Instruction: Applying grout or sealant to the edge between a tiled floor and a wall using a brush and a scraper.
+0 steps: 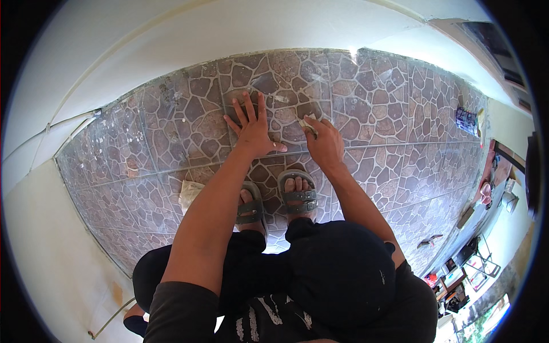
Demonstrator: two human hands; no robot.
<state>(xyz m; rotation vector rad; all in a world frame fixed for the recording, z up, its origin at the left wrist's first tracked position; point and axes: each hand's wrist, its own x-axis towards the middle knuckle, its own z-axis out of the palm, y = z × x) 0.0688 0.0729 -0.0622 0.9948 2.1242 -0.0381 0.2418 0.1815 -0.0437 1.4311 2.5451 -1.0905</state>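
Observation:
My left hand [253, 136] lies flat on the stone-patterned tile floor [374, 108], its fingers spread and nothing in it. To its right, my right hand [328, 144] is closed on a small scraper-like tool [304, 123], with a pale flat edge low against the tiles. My fingers cover most of that tool, so its exact kind is unclear. Pale smears and specks mark the tiles around both hands. Just behind the hands are my feet in dark strapped sandals [299, 196].
A crumpled pale cloth or bag [190, 193] lies left of my feet. White walls [171, 34] border the floor ahead and at the left. By the right wall stands a blue-purple packet [466, 120]. A small dark object [430, 240] rests at the lower right, near cluttered household items.

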